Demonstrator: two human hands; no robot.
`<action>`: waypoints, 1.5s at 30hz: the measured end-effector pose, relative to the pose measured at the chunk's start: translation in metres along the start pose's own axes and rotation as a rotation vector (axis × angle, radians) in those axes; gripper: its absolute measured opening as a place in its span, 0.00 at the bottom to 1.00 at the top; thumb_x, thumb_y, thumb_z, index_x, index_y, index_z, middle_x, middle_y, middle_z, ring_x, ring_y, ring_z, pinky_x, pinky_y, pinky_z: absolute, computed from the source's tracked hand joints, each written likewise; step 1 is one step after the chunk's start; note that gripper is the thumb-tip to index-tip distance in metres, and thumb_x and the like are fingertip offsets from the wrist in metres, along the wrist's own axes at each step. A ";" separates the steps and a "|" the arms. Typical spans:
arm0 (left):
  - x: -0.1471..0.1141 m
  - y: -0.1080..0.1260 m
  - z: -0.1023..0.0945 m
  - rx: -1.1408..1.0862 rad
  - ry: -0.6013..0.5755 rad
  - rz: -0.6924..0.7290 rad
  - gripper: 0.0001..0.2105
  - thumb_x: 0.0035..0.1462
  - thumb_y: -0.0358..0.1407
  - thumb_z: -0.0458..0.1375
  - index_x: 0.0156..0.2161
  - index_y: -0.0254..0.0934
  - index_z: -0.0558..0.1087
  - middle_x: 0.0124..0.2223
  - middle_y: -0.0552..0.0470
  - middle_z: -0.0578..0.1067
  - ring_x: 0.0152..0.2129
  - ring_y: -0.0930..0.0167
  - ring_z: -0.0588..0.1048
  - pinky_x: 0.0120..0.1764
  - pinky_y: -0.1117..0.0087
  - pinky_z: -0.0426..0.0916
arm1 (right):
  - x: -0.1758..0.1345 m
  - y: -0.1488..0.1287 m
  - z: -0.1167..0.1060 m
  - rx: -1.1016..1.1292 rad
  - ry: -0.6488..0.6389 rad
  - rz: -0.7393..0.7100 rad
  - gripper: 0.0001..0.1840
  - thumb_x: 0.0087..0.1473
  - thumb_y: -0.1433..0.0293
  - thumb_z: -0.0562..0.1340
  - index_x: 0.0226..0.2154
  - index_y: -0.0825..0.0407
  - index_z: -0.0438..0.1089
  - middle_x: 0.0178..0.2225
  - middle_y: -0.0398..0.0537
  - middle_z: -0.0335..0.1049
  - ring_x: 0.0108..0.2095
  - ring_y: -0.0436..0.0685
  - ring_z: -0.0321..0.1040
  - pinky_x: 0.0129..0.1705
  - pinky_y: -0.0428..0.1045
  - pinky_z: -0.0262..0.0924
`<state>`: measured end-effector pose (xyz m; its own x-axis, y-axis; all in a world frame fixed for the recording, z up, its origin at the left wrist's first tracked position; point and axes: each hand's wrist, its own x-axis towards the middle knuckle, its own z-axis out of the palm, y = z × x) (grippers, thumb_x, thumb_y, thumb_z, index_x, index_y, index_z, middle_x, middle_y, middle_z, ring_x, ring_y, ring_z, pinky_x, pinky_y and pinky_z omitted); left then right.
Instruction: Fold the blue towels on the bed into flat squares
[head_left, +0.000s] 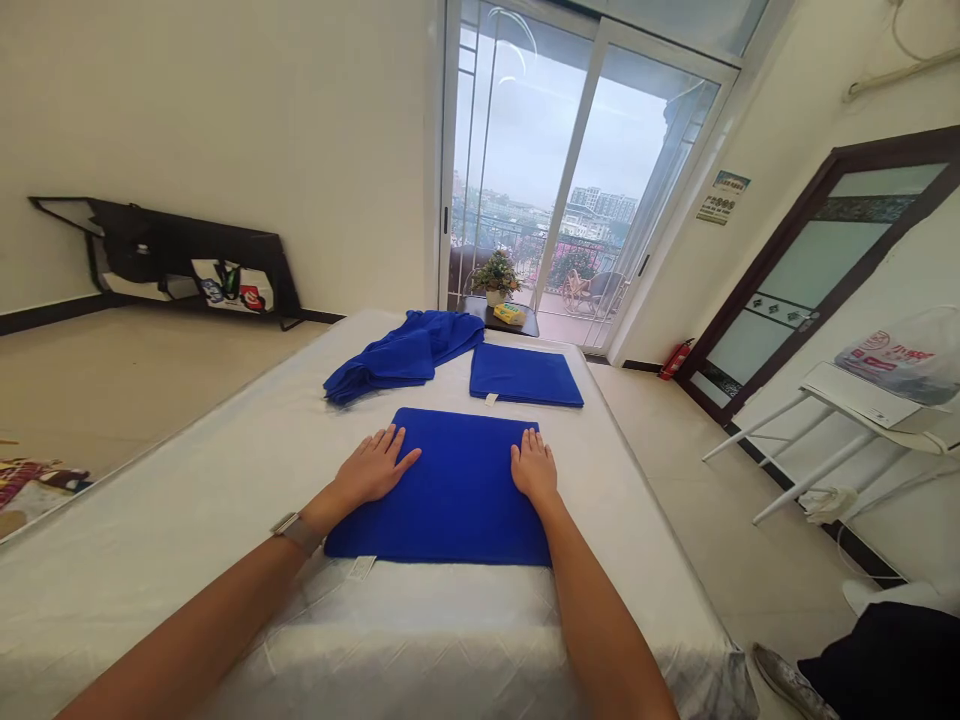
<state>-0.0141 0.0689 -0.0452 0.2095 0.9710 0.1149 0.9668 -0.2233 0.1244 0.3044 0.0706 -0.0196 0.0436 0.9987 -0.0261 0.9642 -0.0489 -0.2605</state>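
Note:
A blue cloth [457,490], folded into a flat rectangle with a small white tag at its near edge, lies on the white-covered bed [225,500]. My left hand [373,466] rests flat on its left edge, fingers spread. On the opposite edge lies my right hand [535,465], flat with its fingers stretched out. Beyond them sits a second folded blue cloth [525,374], also tagged, near the bed's right side. To its left, a loose blue cloth [405,352] lies bunched and crumpled.
Past the bed's far end stands a small dark table [525,322] with a potted plant [496,277] and a yellow packet. At right are a white chair [825,400] bearing a plastic bag and a red fire extinguisher [676,358]. Part of a person's shoe [791,680] shows lower right.

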 end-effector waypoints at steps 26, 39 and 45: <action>0.051 0.101 0.018 -0.090 -0.008 0.273 0.38 0.66 0.57 0.32 0.69 0.31 0.52 0.71 0.42 0.53 0.69 0.61 0.50 0.67 0.57 0.43 | 0.003 0.004 0.007 0.020 0.034 -0.007 0.35 0.68 0.61 0.38 0.70 0.62 0.43 0.72 0.52 0.37 0.71 0.56 0.33 0.70 0.55 0.29; 0.035 0.017 0.005 -0.021 0.007 -0.017 0.41 0.65 0.57 0.31 0.69 0.26 0.50 0.71 0.38 0.51 0.69 0.58 0.48 0.67 0.53 0.44 | 0.002 0.004 0.003 -0.039 0.002 0.004 0.35 0.68 0.61 0.37 0.70 0.62 0.41 0.72 0.52 0.36 0.71 0.55 0.32 0.70 0.54 0.29; 0.035 0.021 0.002 -0.051 -0.005 -0.032 0.41 0.65 0.58 0.31 0.70 0.27 0.50 0.72 0.39 0.51 0.69 0.59 0.47 0.67 0.55 0.44 | 0.006 -0.004 -0.008 -0.148 -0.053 0.027 0.34 0.68 0.61 0.38 0.70 0.62 0.43 0.72 0.55 0.38 0.71 0.57 0.36 0.69 0.56 0.33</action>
<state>0.0135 0.0980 -0.0406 0.1794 0.9781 0.1054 0.9643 -0.1961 0.1781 0.3028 0.0766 -0.0105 0.0598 0.9947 -0.0831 0.9911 -0.0691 -0.1135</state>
